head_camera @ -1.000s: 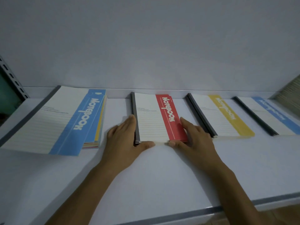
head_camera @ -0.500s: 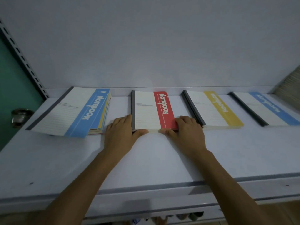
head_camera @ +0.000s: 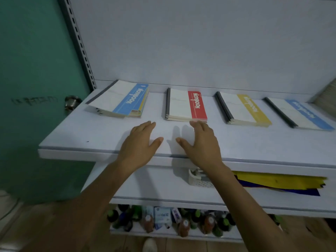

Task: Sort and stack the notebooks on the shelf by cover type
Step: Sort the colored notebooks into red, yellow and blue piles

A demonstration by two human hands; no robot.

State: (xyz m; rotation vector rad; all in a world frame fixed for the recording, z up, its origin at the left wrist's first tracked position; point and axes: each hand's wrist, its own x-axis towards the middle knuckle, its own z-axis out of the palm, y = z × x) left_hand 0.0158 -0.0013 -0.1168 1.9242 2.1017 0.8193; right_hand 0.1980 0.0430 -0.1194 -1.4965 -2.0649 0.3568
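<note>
Several notebook stacks lie in a row on the white shelf (head_camera: pixel 254 146). At the left is a mixed stack topped by a blue-band notebook (head_camera: pixel 121 99), slightly fanned. A red-band stack (head_camera: pixel 185 106) sits in the middle, then a yellow-band stack (head_camera: pixel 243 110) and a blue-band stack (head_camera: pixel 298 114) at the right. My left hand (head_camera: pixel 140 144) hovers flat over the shelf front, fingers apart, holding nothing. My right hand (head_camera: pixel 201 142) is also spread and empty, its fingertips just in front of the red stack's near edge.
A green door with a metal knob (head_camera: pixel 71 102) stands left of the shelf. On the lower shelf sit a white basket (head_camera: pixel 198 179) and yellow and blue sheets (head_camera: pixel 280 182). Bottles and small boxes (head_camera: pixel 163 219) fill the bottom shelf.
Both hands have let go of the red-band stack and pulled back toward the shelf front. The view has moved back and down, showing the lower shelves and the door.
</note>
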